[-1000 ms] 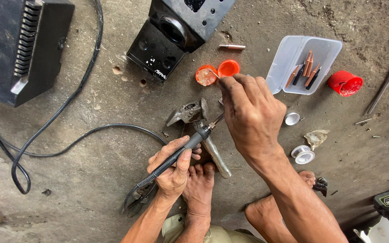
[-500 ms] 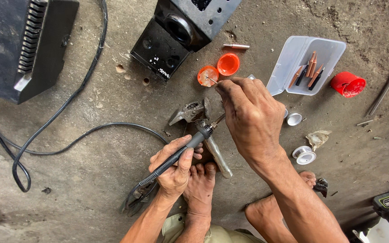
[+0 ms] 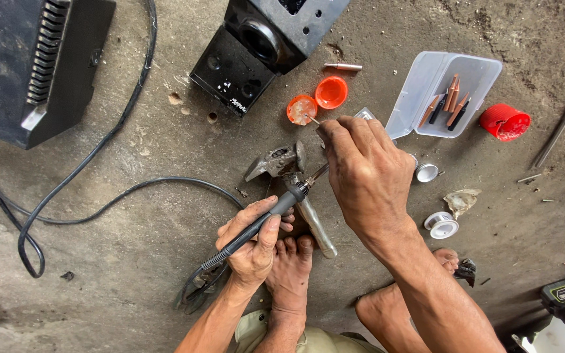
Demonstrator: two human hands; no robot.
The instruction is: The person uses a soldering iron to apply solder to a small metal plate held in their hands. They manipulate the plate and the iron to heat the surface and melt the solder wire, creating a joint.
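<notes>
While the left hand (image 3: 253, 245) wraps the black handle of a soldering iron (image 3: 263, 219), fingers closed round the grip w/ thumb on top, the iron's tip end points up-right toward the right hand (image 3: 364, 173). Right hand is pinched shut at the iron's metal tip, fingers bunched; can't tell exactly what's between them, tip is hidden under the knuckles. Iron sits center, just above a bare foot (image 3: 289, 274), and crosses over an adjustable wrench (image 3: 295, 189) lying on the concrete floor (image 3: 132, 261). Iron's cord runs down-left from the handle. Far side: two orange caps (image 3: 318, 101) just beyond the right hand, black box unit (image 3: 263, 46) behind them. Right: clear plastic tray (image 3: 443, 91) w/ copper tips inside, red cap (image 3: 505, 122) beside it, two small white spools (image 3: 436, 202) near the right wrist. Far left: black vented case (image 3: 34, 65), black cable (image 3: 86, 202) looping across the floor.
</notes>
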